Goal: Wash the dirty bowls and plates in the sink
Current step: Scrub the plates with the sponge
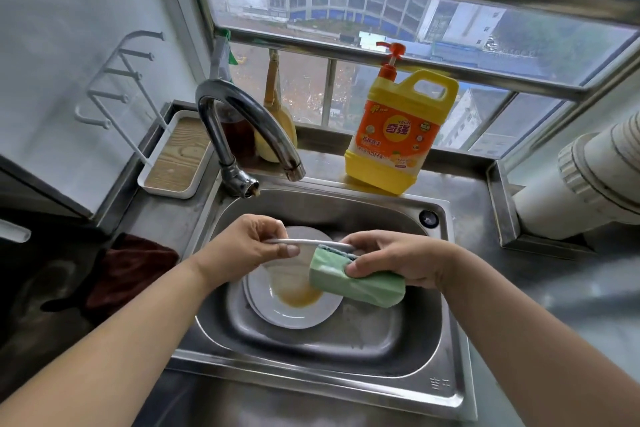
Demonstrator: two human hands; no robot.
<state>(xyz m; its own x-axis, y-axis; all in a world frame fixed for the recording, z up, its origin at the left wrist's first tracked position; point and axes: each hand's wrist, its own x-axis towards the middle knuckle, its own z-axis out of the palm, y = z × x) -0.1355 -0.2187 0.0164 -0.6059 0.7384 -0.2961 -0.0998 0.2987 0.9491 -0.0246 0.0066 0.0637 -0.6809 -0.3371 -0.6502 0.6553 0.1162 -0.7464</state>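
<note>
1. Two bare forearms enter from the lower left and lower right of the frame; no sleeve shows on either up to the frame edge.
2. Left hand (247,243), centre of frame: bare, no glove, ring or watch visible.
3. Right hand (398,258), right of centre: bare, no glove, ring or wristband visible.
4. Fingernails short and unpainted where visible.
5. Rest of body outside the frame.

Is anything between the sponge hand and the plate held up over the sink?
Nothing visible. The right hand already presses the green sponge against the rim of the held plate, which the left hand pinches at its other end.
</note>
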